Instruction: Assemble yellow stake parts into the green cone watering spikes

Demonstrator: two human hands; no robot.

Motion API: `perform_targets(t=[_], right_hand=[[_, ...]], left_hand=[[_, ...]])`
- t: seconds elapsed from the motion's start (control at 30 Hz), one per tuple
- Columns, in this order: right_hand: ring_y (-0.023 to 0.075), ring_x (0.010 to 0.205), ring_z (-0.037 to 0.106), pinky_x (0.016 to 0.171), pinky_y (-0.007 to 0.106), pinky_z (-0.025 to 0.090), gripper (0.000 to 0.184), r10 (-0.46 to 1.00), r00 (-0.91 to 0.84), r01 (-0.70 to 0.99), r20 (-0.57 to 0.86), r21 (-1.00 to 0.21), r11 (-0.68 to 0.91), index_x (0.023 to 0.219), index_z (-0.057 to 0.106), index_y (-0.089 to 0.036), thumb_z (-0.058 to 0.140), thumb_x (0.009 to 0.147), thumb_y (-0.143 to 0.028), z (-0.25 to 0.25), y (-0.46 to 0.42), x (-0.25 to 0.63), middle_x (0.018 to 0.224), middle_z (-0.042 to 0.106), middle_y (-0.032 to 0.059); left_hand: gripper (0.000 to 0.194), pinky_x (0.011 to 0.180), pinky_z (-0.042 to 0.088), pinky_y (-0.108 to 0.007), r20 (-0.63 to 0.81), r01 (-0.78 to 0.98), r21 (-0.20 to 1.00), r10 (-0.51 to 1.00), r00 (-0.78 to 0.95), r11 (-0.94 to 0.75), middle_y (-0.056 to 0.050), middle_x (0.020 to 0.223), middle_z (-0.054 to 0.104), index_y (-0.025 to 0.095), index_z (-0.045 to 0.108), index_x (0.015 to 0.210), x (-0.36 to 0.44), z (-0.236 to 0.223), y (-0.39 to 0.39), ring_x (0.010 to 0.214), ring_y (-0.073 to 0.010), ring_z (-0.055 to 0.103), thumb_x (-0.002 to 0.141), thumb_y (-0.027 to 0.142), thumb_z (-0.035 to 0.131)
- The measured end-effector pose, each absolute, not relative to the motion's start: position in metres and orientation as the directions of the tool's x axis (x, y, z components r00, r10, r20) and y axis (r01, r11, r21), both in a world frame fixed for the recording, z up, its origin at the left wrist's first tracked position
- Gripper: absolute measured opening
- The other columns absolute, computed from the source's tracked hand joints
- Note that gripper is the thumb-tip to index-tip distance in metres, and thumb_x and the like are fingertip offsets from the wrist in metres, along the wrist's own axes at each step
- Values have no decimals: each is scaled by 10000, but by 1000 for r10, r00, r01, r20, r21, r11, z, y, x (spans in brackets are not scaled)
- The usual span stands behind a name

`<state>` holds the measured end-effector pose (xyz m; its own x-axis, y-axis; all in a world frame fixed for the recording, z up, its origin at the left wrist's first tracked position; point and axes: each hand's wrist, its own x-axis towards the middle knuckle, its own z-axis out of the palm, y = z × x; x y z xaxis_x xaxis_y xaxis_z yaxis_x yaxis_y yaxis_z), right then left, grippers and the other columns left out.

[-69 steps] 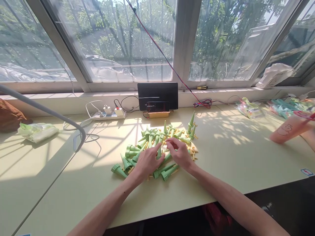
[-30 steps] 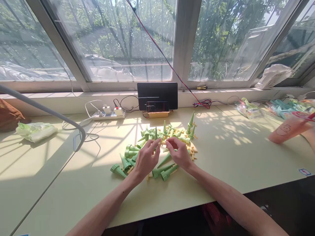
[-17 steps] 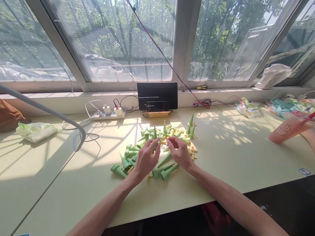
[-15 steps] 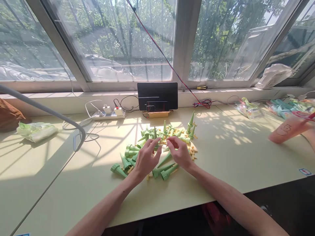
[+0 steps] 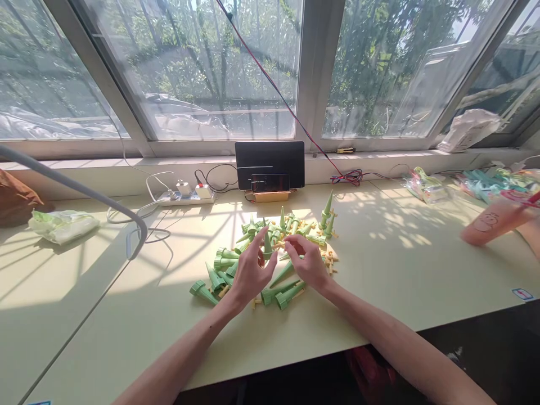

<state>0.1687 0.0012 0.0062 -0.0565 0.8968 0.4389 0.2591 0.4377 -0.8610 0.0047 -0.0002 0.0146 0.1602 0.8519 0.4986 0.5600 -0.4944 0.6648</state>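
Note:
My left hand (image 5: pixel 252 264) is open over the left part of a pile of green plastic plant-watering spikes, thumb and index finger spread apart. Just beyond its thumb stands an upright green spike (image 5: pixel 267 243), partly hidden by the fingers. My right hand (image 5: pixel 309 261) is closed in a pinch, with a small yellow plastic piece (image 5: pixel 278 245) at its fingertips; the fingers partly cover it. Below the hands lie green spikes with ribbed caps (image 5: pixel 288 296). Several loose yellow T-shaped pieces (image 5: pixel 331 260) lie to the right of my right hand.
Behind the pile a black tablet (image 5: pixel 270 157) and a phone (image 5: pixel 270 182) lean on a stand. A power strip (image 5: pixel 189 197) with cables lies left. A pink cup (image 5: pixel 489 222) and plastic bags (image 5: pixel 428 187) sit right. A grey curved tube (image 5: pixel 84 188) crosses the left side.
My left hand has opened: its index finger has lifted and moved away from the thumb. My right hand has stayed almost still, still pinched.

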Motion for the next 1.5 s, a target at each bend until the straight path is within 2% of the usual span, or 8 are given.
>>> perform_targets(t=[0.1, 0.27, 0.63, 0.93, 1.5], right_hand=[[166, 717, 622, 624, 284, 511, 191, 897, -61, 265, 437, -860, 437, 993, 638, -190, 504, 947, -318, 6, 1, 169, 868, 680, 49], [157, 699, 613, 610, 274, 499, 190, 898, -60, 274, 435, -858, 434, 981, 637, -185, 506, 945, -318, 5, 1, 169, 859, 678, 45], [158, 659, 604, 568, 274, 480, 211, 898, -73, 284, 433, -854, 435, 973, 633, -186, 506, 942, -351, 6, 1, 169, 832, 672, 48], [145, 622, 574, 538, 260, 437, 210, 902, -107, 260, 418, -864, 431, 1005, 628, -189, 498, 947, -343, 4, 2, 169, 801, 651, 33], [158, 707, 624, 604, 277, 503, 220, 891, -148, 239, 429, -859, 453, 961, 648, -186, 518, 935, -361, 2, 2, 167, 881, 678, 54]], left_hand=[[664, 467, 465, -195, 440, 521, 737, 891, 114, -431, -24, 928, 545, 247, 292, 1450, 6, 16, -1, 566, -68, 489, 859, 297, 590], [589, 469, 473, -192, 383, 502, 779, 919, 93, -376, -38, 938, 542, 213, 384, 1391, 6, 16, -1, 597, -75, 505, 854, 323, 599], [531, 449, 458, -185, 387, 474, 796, 919, 78, -376, -34, 922, 533, 192, 454, 1333, 6, 15, 0, 588, -71, 495, 840, 315, 610], [547, 445, 459, -187, 364, 475, 805, 928, 78, -355, -42, 924, 537, 174, 453, 1338, 7, 17, -2, 618, -85, 501, 839, 332, 612], [494, 429, 426, -160, 400, 457, 790, 908, 122, -409, -20, 880, 534, 202, 444, 1294, 7, 18, -3, 596, -76, 504, 838, 304, 604]])
